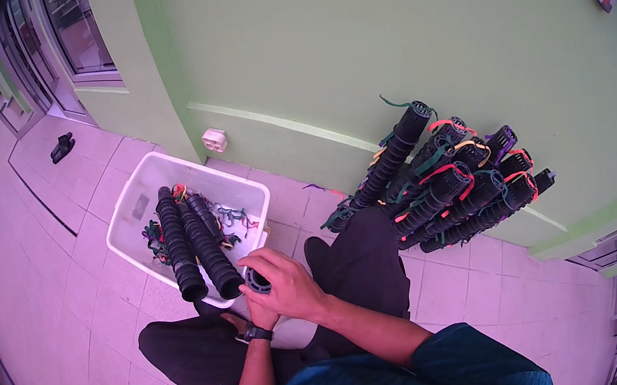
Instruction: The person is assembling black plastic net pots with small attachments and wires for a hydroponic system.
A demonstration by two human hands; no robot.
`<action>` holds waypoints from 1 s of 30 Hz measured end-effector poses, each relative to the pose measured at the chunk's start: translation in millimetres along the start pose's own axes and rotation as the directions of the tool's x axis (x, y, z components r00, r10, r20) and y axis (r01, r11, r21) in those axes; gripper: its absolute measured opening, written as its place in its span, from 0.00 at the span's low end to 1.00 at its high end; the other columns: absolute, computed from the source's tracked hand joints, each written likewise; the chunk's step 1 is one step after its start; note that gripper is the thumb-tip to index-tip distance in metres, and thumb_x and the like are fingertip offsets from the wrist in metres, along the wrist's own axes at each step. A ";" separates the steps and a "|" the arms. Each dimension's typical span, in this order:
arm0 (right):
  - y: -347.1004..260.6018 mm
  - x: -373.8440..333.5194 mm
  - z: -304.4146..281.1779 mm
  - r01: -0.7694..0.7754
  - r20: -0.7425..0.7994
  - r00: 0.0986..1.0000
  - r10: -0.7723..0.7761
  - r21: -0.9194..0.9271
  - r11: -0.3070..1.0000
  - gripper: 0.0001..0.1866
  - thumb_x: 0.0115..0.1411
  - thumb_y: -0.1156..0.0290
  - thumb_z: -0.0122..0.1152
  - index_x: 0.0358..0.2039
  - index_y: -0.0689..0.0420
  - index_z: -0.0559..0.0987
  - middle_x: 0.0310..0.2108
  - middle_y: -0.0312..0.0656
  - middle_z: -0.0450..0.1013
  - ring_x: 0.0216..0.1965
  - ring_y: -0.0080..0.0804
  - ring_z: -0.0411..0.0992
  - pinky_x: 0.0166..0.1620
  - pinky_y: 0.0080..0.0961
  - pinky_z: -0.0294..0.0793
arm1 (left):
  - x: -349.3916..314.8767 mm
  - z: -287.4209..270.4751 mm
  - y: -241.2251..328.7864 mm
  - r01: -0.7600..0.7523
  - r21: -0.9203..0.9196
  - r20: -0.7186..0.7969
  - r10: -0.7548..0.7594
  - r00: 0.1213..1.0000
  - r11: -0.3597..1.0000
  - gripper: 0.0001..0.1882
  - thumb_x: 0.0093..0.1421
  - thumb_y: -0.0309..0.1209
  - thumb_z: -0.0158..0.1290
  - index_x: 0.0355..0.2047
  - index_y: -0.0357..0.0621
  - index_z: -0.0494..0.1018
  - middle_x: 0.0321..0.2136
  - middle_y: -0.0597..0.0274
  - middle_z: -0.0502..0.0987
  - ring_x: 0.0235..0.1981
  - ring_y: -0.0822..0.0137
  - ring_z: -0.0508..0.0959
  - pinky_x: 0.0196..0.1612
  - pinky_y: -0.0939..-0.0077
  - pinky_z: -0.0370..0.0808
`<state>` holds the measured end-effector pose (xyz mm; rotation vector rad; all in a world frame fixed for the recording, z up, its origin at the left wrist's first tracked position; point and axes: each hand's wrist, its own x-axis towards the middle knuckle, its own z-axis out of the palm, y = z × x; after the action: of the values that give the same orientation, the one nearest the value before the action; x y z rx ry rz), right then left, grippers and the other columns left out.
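In front of my lap, my right hand curls its fingers over a black slotted round piece with an open rim. My left hand, with a dark watch on its wrist, grips the same piece from below; its fingers are partly hidden by the right hand. Just beyond my hands a white plastic bin stands on the floor. Two long black ribbed tubes lean over its near rim, and a shorter black tube lies inside. Tangled coloured ties lie in the bin too.
To the right, a stack of black tubes with coloured ties leans by the green wall. A white socket box sits low on that wall. Black sandals lie on the tiled floor at the far left.
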<state>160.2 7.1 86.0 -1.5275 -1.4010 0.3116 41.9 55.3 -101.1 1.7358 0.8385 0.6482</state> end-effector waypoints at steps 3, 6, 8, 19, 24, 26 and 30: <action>5.8 -8.2 11.9 -0.008 0.028 1.000 0.008 -0.003 1.000 0.20 0.51 0.71 0.70 0.45 0.58 0.77 0.42 0.45 0.72 0.43 0.45 0.75 0.46 0.36 0.75 | 0.0 3.0 -7.3 -0.064 0.049 -0.118 0.069 0.991 0.997 0.42 0.50 0.37 0.66 0.60 0.32 0.60 0.53 0.40 0.70 0.55 0.46 0.73 0.56 0.57 0.70; 6.0 -14.7 22.9 0.010 0.077 0.997 -0.011 0.009 1.000 0.19 0.51 0.71 0.70 0.45 0.59 0.77 0.42 0.46 0.72 0.44 0.46 0.74 0.48 0.37 0.74 | -15.1 0.8 -12.3 -0.086 0.123 -0.272 0.117 0.955 0.989 0.41 0.50 0.37 0.66 0.60 0.32 0.61 0.53 0.40 0.71 0.55 0.47 0.73 0.56 0.57 0.70; 9.9 -14.3 20.1 0.006 0.013 1.000 -0.005 -0.038 0.999 0.19 0.52 0.72 0.70 0.45 0.60 0.77 0.42 0.47 0.73 0.44 0.47 0.74 0.47 0.37 0.75 | -9.0 1.8 14.9 -0.068 0.163 -0.303 0.115 0.946 0.984 0.40 0.51 0.38 0.65 0.60 0.34 0.62 0.53 0.41 0.71 0.55 0.47 0.73 0.57 0.58 0.70; 33.6 -5.7 18.5 -0.128 0.019 0.992 0.127 0.049 0.991 0.30 0.45 0.69 0.78 0.47 0.62 0.74 0.42 0.48 0.75 0.42 0.43 0.77 0.45 0.32 0.78 | 8.8 -9.9 21.3 -0.094 0.013 -0.199 0.095 0.975 0.996 0.29 0.50 0.31 0.64 0.52 0.37 0.70 0.46 0.47 0.77 0.49 0.51 0.79 0.52 0.64 0.74; 32.7 10.8 5.3 -0.002 0.232 0.972 -0.034 0.155 0.988 0.23 0.45 0.71 0.77 0.40 0.61 0.77 0.38 0.47 0.77 0.40 0.40 0.79 0.43 0.30 0.78 | 3.2 -8.5 16.0 -0.100 0.045 -0.214 0.108 0.971 0.994 0.30 0.49 0.31 0.64 0.52 0.37 0.70 0.47 0.46 0.76 0.51 0.49 0.77 0.53 0.64 0.74; 34.8 12.7 -1.3 0.005 0.262 0.963 -0.058 0.198 0.980 0.23 0.45 0.71 0.76 0.40 0.61 0.77 0.38 0.47 0.77 0.41 0.40 0.79 0.45 0.31 0.78 | 3.5 -5.0 13.7 -0.138 0.075 -0.214 0.151 0.965 0.988 0.30 0.49 0.31 0.64 0.53 0.37 0.70 0.47 0.46 0.76 0.51 0.50 0.77 0.54 0.65 0.73; 4.0 43.1 -32.8 0.203 0.277 0.906 -0.320 0.381 0.902 0.23 0.44 0.73 0.76 0.41 0.60 0.77 0.41 0.47 0.78 0.44 0.42 0.79 0.52 0.34 0.77 | 14.3 -24.7 13.6 -0.145 0.008 -0.019 0.145 0.989 0.989 0.32 0.48 0.33 0.66 0.53 0.38 0.71 0.49 0.49 0.76 0.53 0.53 0.77 0.56 0.65 0.72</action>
<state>199.6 29.0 116.2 -1.0091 -1.6959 0.6340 34.8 78.1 -80.3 1.8104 0.7328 0.7613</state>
